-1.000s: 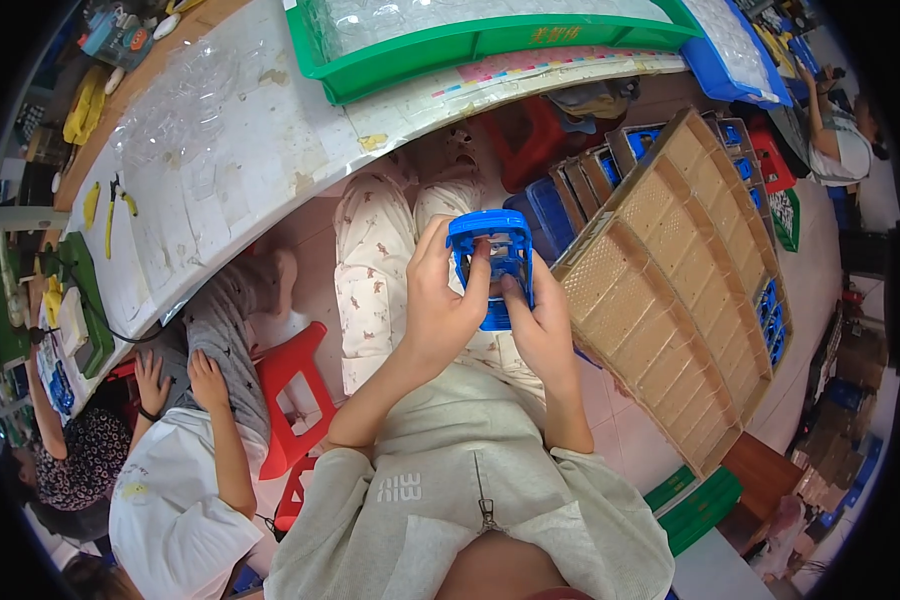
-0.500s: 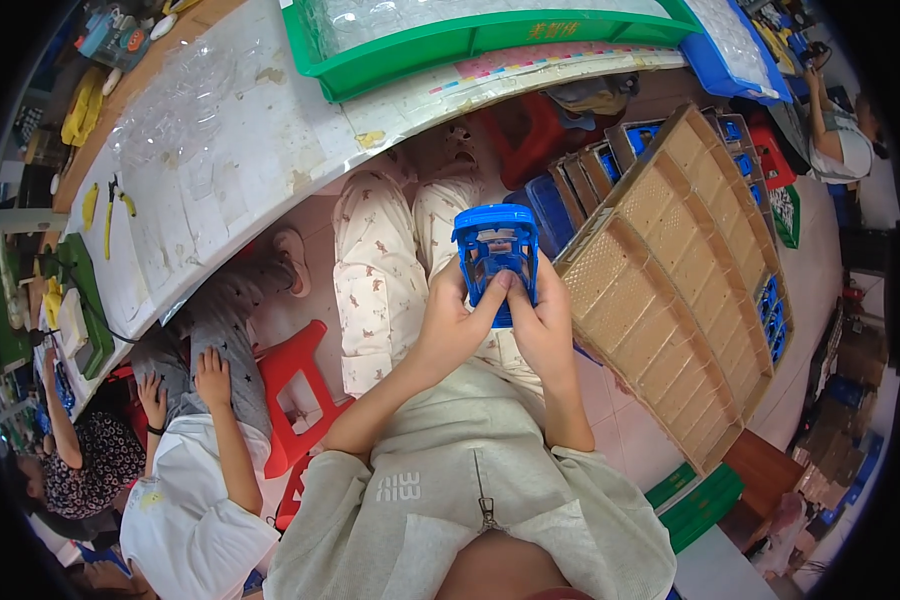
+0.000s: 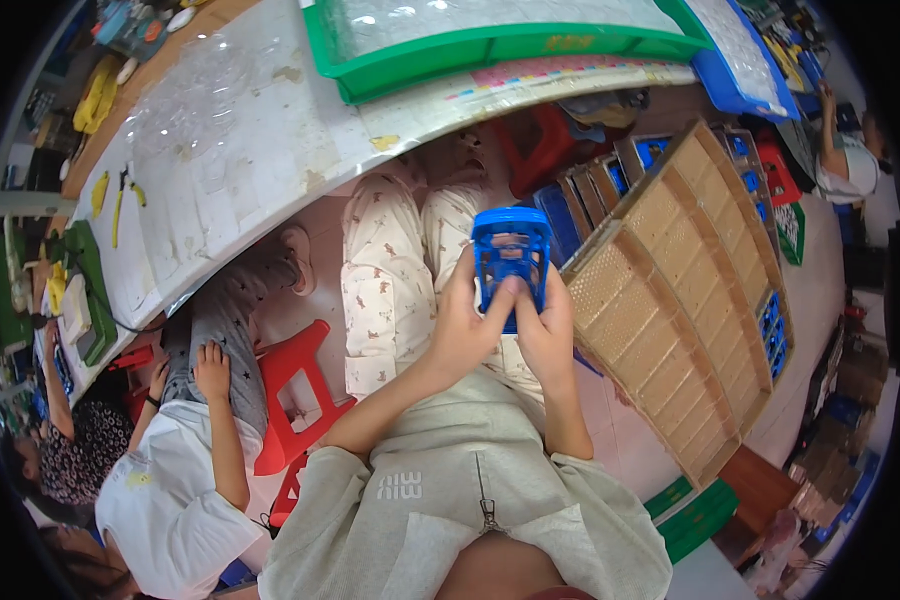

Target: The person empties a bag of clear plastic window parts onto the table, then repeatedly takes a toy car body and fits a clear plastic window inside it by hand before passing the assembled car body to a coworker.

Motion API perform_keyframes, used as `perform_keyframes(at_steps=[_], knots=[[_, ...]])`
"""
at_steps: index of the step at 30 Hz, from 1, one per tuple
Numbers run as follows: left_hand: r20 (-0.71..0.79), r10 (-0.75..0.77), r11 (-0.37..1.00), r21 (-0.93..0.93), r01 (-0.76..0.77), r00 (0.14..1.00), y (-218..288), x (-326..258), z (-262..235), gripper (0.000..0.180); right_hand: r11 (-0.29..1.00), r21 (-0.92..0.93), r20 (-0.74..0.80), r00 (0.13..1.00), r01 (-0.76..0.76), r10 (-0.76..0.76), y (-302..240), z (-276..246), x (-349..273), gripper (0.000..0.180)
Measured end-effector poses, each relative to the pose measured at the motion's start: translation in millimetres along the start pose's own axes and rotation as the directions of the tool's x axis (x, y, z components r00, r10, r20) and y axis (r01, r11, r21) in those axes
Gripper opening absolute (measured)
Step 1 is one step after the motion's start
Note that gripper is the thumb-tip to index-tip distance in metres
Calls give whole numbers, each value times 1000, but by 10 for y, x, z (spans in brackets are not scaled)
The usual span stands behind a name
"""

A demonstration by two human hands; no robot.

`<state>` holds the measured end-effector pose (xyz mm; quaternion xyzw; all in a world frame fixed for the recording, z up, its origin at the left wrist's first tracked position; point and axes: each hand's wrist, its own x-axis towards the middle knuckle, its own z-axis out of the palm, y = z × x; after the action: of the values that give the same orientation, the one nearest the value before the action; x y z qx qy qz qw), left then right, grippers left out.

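Note:
Above my lap I hold a blue plastic toy car body, an open shell with window gaps, its rounded end pointing away from me. My left hand wraps its left side, and my right hand wraps its right side. Both thumbs press together on the near part of the shell. The fingers behind it are hidden. To the right of my hands lies a large tan divided tray, with several blue parts in its far-right compartments.
A worn white table spans the upper left, carrying clear plastic pieces, yellow-handled pliers and a green bin. Beside it is a blue bin. A red stool and a seated co-worker are on my left.
The view has shifted slightly, so the table and tray sit a little lower and further right. My two hands keep the same hold on the blue car body.

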<state>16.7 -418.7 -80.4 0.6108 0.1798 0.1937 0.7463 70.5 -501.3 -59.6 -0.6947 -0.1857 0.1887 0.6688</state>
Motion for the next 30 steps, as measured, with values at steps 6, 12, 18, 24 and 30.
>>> perform_keyframes(at_steps=[6,12,18,24,30], knots=[[-48,105,985,144,-97,993,-5,-45,-87,72,931,-327,127,984,163,-128,153,117,-77,41],[-177,229,926,344,-158,957,199,19,-795,73,913,-296,482,869,282,-112,47,264,-167,56],[-568,447,549,784,289,691,513,180,-2992,68,922,-218,510,843,319,-171,55,366,-119,43],[-670,539,182,685,706,511,878,100,-4884,67,882,-269,541,818,387,-194,114,438,-130,35],[-323,760,-101,799,593,564,947,428,-4143,45,907,-294,521,846,300,-112,130,396,-151,32]])
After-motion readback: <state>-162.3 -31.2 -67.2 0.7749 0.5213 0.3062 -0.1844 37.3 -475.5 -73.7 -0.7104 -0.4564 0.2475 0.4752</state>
